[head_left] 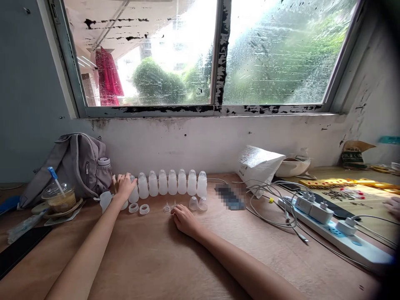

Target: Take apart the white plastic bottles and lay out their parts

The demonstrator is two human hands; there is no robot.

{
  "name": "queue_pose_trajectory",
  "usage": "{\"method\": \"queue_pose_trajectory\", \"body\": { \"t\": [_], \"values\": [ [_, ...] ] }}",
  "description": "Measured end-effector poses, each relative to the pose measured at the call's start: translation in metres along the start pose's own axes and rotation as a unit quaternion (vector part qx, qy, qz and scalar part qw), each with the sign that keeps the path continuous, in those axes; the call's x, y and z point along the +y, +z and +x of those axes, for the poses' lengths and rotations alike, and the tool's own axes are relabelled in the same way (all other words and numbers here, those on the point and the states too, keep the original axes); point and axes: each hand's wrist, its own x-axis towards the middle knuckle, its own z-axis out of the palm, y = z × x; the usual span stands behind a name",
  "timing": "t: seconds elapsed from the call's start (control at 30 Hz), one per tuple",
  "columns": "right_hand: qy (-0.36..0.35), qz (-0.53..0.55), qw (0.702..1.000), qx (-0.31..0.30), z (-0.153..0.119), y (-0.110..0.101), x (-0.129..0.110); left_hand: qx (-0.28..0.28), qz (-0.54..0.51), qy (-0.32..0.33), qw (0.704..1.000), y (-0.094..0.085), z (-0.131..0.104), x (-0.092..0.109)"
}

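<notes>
Several white translucent bottles (172,183) with clear caps stand in a row near the wall. At the left end of the row, my left hand (124,186) has its fingers curled around the top of a bottle that it partly hides. Two white rings (144,209) lie in front of the bottles, right of my left wrist. My right hand (182,217) rests on the table beside two small clear nipple-like pieces (167,206); its fingers are bent, and whether it pinches one is too small to tell. Two clear caps (193,203) stand right of it.
A grey backpack (78,166) and an iced drink cup (60,196) are at the left. On the right lie tangled cables (275,216), a white power strip (337,233) and a silvery bag (259,164). Another person's hand (393,206) shows at the right edge.
</notes>
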Motion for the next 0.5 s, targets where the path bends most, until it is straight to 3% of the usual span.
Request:
{"method": "queue_pose_trajectory", "body": {
  "t": [0.1,0.2,0.3,0.4,0.5],
  "values": [
    [-0.011,0.014,1.0,0.018,0.004,-0.006,0.0,0.028,-0.014,-0.006,0.999,-0.016,0.0,0.001],
    [-0.012,0.057,0.997,0.056,0.019,-0.028,0.0,0.084,-0.06,0.009,0.995,-0.051,-0.001,0.011],
    [0.083,0.159,0.975,0.128,0.037,-0.065,-0.004,0.122,-0.195,0.043,0.972,-0.086,-0.008,0.033],
    [0.143,0.304,0.937,0.099,0.047,-0.099,-0.014,0.038,-0.409,0.084,0.908,-0.102,-0.024,0.062],
    [0.146,0.448,0.881,-0.046,0.047,-0.116,-0.027,-0.088,-0.595,0.074,0.796,-0.098,-0.043,0.092]
  ]
}}
